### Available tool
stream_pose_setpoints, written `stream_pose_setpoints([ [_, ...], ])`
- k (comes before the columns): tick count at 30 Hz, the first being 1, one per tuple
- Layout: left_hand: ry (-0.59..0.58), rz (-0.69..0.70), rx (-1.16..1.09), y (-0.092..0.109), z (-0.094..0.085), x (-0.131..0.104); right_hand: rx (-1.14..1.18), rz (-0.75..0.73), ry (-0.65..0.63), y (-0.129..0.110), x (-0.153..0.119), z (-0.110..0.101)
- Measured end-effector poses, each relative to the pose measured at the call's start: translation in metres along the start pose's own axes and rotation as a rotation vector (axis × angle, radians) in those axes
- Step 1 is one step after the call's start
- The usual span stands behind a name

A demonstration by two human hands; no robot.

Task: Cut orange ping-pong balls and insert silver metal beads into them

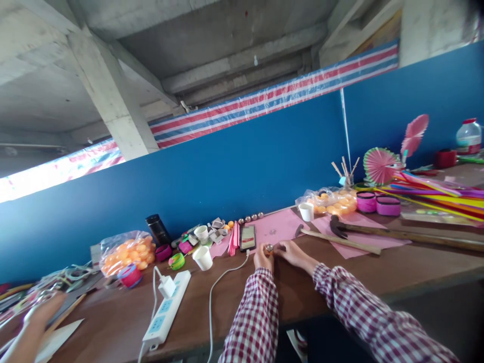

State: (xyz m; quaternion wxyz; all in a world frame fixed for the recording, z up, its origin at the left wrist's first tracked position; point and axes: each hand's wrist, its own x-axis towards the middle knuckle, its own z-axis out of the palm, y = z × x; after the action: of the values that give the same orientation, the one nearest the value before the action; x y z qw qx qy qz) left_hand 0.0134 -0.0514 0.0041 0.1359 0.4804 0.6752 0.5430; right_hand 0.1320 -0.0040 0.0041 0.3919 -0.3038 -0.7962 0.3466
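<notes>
A small shiny metallic ball (268, 248) is gripped in the closed fingers of my left hand (263, 260), just above the brown table. Beside it, my right hand (297, 255) has its fingers drawn together close to the ball; whatever they may hold is too small to make out. A phone (248, 237) stands just beyond my left hand, with a white cable plugged in at its bottom. Behind it, several similar shiny balls (254, 217) sit in a row along the blue partition. Pink paper (280, 227) lies under this area.
Two hammers, a small one (340, 239) and a larger one (397, 234), lie to the right. A white power strip (168, 310), paper cups (203, 257) and a bag of orange balls (128, 252) stand left. Another person's hand (43, 310) is at far left.
</notes>
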Motion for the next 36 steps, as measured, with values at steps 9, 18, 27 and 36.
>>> stream_pose_setpoints([
  [9, -0.024, 0.004, -0.021, -0.006, 0.0014, 0.0026, 0.013, 0.0, 0.011, 0.0023, 0.0001, 0.0015],
  [18, -0.021, 0.001, -0.037, -0.0031, 0.001, 0.0015, 0.028, 0.01, 0.016, 0.0025, 0.0005, 0.0016],
  [27, -0.029, -0.015, -0.02, 0.0019, -0.0014, -0.0007, 0.066, 0.031, 0.05, -0.0001, -0.0004, 0.0012],
  [36, -0.026, -0.008, -0.006, 0.0028, -0.0022, -0.0011, 0.089, -0.003, 0.016, -0.0008, 0.0004, 0.0006],
])
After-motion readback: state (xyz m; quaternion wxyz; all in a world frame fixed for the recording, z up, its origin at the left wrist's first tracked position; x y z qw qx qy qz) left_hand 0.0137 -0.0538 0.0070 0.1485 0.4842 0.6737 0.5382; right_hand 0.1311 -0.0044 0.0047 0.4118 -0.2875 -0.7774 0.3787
